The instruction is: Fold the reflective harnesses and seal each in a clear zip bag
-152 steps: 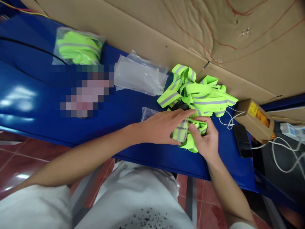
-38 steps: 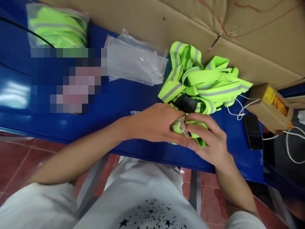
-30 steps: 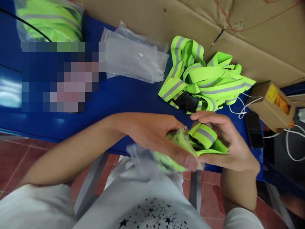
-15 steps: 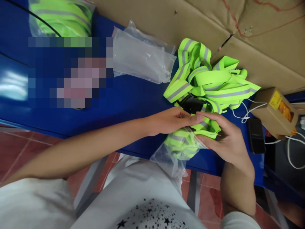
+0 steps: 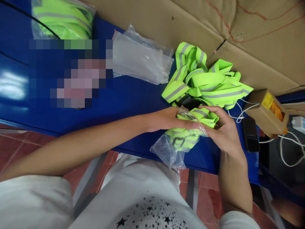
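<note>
While the left hand [image 5: 164, 120] grips a clear bag [image 5: 164, 150], right hand [image 5: 225, 132] half-curled around neon strap [image 5: 209, 116], partly bagged.

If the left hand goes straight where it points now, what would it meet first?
Holding the clear bag, the left hand would probably meet the folded strap at the bag's mouth first, then the right hand; depth is unclear.

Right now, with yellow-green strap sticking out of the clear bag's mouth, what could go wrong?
The strap bulges from the mouth of the clear bag, so it could spring out if the right hand loosens. The thumb of the left hand lies across the bag near its mouth, so a hard push might tear the plastic. The loose strap pile, with a black buckle, lies just beyond both hands and might snag.
</note>
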A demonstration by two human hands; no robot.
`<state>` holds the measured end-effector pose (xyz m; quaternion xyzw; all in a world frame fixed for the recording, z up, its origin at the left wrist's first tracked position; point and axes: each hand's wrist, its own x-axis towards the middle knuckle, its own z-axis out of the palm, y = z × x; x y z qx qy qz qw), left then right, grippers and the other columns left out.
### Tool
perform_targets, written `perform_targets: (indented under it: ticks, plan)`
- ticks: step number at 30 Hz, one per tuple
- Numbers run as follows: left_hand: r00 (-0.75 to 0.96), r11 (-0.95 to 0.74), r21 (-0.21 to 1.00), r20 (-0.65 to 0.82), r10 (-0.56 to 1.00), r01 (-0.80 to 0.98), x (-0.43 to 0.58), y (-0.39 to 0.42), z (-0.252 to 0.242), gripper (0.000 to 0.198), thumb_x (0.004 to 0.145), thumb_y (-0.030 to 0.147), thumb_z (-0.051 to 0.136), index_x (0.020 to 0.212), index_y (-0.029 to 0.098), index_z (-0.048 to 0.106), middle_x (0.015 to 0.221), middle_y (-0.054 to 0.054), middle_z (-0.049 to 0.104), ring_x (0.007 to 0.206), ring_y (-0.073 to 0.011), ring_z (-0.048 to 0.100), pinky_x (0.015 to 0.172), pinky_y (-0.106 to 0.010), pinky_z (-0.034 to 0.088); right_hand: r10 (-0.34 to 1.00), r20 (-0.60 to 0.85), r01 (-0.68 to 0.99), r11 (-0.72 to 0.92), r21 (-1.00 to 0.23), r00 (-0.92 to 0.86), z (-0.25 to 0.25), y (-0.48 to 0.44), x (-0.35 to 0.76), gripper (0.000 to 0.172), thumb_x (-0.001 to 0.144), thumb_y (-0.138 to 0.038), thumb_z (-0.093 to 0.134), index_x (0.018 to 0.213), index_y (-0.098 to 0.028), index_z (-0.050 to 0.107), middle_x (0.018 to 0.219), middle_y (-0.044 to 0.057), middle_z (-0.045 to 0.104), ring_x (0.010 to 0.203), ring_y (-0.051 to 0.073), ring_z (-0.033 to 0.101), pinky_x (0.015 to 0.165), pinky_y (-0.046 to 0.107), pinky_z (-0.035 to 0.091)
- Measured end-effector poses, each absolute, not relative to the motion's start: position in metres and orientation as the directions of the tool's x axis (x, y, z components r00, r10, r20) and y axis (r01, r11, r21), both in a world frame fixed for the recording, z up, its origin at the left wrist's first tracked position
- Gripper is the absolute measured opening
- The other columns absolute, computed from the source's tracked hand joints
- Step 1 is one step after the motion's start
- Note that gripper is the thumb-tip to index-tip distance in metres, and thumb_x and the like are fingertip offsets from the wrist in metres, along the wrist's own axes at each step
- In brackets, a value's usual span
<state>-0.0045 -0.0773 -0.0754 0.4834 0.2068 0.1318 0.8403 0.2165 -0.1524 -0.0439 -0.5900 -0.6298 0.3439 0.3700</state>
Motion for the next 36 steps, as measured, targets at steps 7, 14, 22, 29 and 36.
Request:
perform_targets:
  ticks: [7,14,22,29,36]
  plan:
    - [0.814,0.432,0.902,-0.249,0.526,-0.003,-0.001,-0.085,-0.071,0.036,0.082,0.048,0.083,0.101,0.017,0.079,0.098,-0.005,0.077,0.089,-0.0178,0.07,0.082,-0.03,0.054,0.995,0.038,0.516,0.078,-0.853,-0.088,-0.043,-0.151,0.219,0.039,0.075,-0.036,0.092,0.107,-0.026,0.072,0.11,0.002,0.08,0.097,0.021,0.076,0.082,0.03,0.061]
    - [0.779,0.341,0.94,-0.201,0.594,-0.018,0.0,-0.088,-0.061,0.036,0.075,0.048,0.087,0.077,0.017,0.071,0.066,0.004,0.057,0.06,-0.0087,0.047,0.054,-0.024,0.029,0.988,0.125,0.542,0.152,-0.827,-0.087,-0.038,-0.154,0.218,0.048,0.065,-0.047,0.098,0.103,-0.026,0.076,0.104,0.004,0.082,0.086,0.024,0.078,0.072,0.033,0.063]
    - [0.878,0.21,0.977,-0.063,0.474,-0.043,-0.002,-0.089,-0.042,0.043,0.09,0.051,0.074,0.066,0.015,0.071,0.063,0.0,0.061,0.059,-0.01,0.051,0.057,-0.025,0.034,0.909,0.265,0.516,0.404,-0.755,-0.323,-0.04,-0.158,0.206,0.057,0.068,-0.034,0.098,0.122,-0.031,0.078,0.104,0.001,0.083,0.086,0.024,0.08,0.076,0.031,0.064]
    - [0.851,0.361,0.933,-0.19,0.489,0.001,-0.008,-0.088,-0.05,0.037,0.08,0.051,0.085,0.102,0.022,0.082,0.093,-0.002,0.076,0.079,-0.0153,0.066,0.068,-0.025,0.047,0.888,-0.011,0.408,0.2,-0.891,-0.459,-0.022,-0.158,0.23,0.073,0.089,-0.036,0.079,0.156,-0.038,0.051,0.16,0.005,0.053,0.118,0.026,0.071,0.093,0.038,0.063]
    - [0.849,0.235,0.97,-0.077,0.523,-0.057,-0.009,-0.085,-0.044,0.031,0.08,0.048,0.085,0.095,0.021,0.083,0.098,-0.003,0.077,0.095,-0.0194,0.069,0.082,-0.027,0.051,0.917,0.245,0.418,0.366,-0.831,-0.316,-0.018,-0.164,0.227,0.025,0.096,-0.028,0.071,0.117,-0.037,0.081,0.106,0.003,0.08,0.095,0.023,0.076,0.083,0.036,0.061]
